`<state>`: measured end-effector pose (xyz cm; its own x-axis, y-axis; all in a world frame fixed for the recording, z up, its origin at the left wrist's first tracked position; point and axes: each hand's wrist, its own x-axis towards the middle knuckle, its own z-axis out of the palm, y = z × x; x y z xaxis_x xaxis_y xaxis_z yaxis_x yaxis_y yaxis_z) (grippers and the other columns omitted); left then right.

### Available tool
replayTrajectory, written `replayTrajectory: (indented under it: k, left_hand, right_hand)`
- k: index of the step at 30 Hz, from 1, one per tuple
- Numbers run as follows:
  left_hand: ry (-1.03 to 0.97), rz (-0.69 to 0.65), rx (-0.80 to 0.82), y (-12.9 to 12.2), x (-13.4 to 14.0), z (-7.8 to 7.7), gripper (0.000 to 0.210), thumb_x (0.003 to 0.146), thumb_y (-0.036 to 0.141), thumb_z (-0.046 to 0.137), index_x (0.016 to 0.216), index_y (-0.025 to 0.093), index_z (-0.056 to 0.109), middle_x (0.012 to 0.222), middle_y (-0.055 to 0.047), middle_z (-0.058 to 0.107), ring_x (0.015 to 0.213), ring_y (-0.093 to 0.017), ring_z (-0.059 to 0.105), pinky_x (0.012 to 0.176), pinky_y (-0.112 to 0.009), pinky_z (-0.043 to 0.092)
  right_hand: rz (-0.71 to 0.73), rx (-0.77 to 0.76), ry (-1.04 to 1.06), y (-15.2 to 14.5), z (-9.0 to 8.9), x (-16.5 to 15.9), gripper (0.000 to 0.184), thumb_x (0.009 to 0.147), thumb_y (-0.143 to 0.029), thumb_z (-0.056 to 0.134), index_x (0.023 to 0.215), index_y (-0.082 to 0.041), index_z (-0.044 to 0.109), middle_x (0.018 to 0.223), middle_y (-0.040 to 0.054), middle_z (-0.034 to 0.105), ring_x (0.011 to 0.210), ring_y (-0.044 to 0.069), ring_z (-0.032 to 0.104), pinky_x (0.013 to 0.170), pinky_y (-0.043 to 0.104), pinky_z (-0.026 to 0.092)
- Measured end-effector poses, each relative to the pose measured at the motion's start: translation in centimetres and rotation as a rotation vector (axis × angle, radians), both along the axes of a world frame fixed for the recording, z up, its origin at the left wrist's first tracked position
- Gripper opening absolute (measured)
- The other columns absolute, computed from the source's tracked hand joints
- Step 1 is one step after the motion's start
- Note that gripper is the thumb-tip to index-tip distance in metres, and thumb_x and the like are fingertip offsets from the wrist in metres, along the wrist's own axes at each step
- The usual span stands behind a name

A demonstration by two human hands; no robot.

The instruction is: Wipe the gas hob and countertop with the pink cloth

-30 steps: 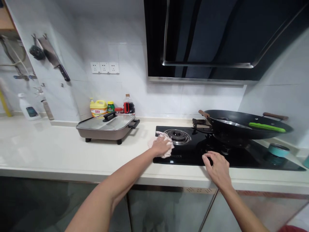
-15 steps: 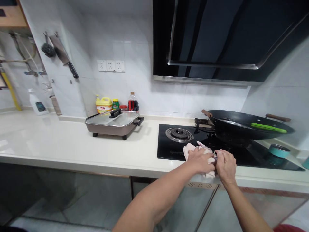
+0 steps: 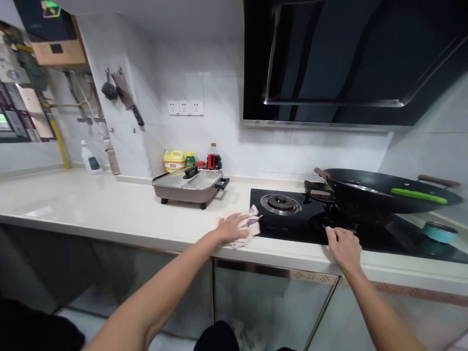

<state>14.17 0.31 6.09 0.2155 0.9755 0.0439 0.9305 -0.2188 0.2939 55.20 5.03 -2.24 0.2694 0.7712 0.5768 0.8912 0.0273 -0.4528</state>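
Observation:
My left hand presses down on a crumpled pale pink cloth with dark markings, its fingers curled over it. The cloth lies on the white countertop, against the left edge of the black gas hob. At the front edge of the hob rests my right hand, loosely closed, with nothing visible in it. Its fingertips are partly hidden. A round burner sits on the hob between and behind the hands.
A large black wok with a green-handled utensil stands on the right burner. Near it is a teal round container. To the left stands a lidded electric pan, with bottles behind it. The range hood hangs above.
My left hand has moved left with the cloth, off the hob onto the countertop. My right hand stays at the hob's front edge, now apart from the cloth. The view has turned left.

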Motion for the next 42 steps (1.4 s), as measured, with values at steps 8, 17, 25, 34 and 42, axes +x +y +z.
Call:
replayTrajectory:
  k: [8,17,25,34,42]
  left_hand:
    - [0.073,0.388,0.026,-4.0,-11.9,0.0,0.080,0.089,0.061,0.047,0.162,0.034,0.028,0.172,-0.010,0.023,0.156,-0.045,0.017,0.114,-0.077,0.015]
    - [0.131,0.475,0.122,-7.2,-13.0,-1.5,0.063,0.091,0.054,0.049,0.152,0.036,0.049,0.158,-0.009,0.049,0.146,-0.037,0.040,0.116,-0.063,0.029]
    - [0.080,0.173,0.305,-7.7,-4.0,-5.1,0.079,0.080,0.077,0.062,0.149,0.039,0.052,0.158,-0.011,0.047,0.147,-0.042,0.036,0.116,-0.067,0.027]
    - [-0.018,-0.023,0.786,-8.4,1.7,-9.8,0.070,0.073,0.041,0.079,0.139,0.033,0.057,0.133,-0.012,0.062,0.125,-0.036,0.055,0.108,-0.059,0.040]
    - [-0.273,-0.129,0.818,-9.3,-1.6,-9.9,0.061,0.078,0.022,0.067,0.137,0.024,0.052,0.122,-0.013,0.068,0.113,-0.031,0.065,0.100,-0.052,0.048]
  right_hand:
    - [0.020,-0.024,-0.042,-0.3,-0.1,-0.2,0.066,0.097,-0.064,0.028,0.107,-0.020,0.077,0.130,0.0167,0.062,0.122,0.037,0.053,0.104,0.053,0.043]
    - [0.080,-0.009,-0.123,-0.5,-0.3,-0.5,0.066,0.095,-0.069,0.029,0.102,-0.023,0.077,0.126,0.0148,0.063,0.123,0.038,0.054,0.106,0.056,0.043]
    - [0.096,-0.062,-0.178,-0.3,-0.9,-0.1,0.072,0.093,-0.073,0.026,0.105,-0.024,0.077,0.128,0.0150,0.063,0.120,0.038,0.056,0.103,0.055,0.045]
    - [0.104,-0.193,-0.163,0.1,-1.0,0.5,0.073,0.089,-0.076,0.029,0.110,-0.025,0.076,0.131,0.0160,0.061,0.123,0.042,0.055,0.100,0.059,0.046]
    - [0.114,-0.221,-0.123,-0.2,-0.8,0.4,0.071,0.089,-0.075,0.032,0.113,-0.024,0.075,0.131,0.0157,0.063,0.121,0.042,0.056,0.100,0.060,0.046]
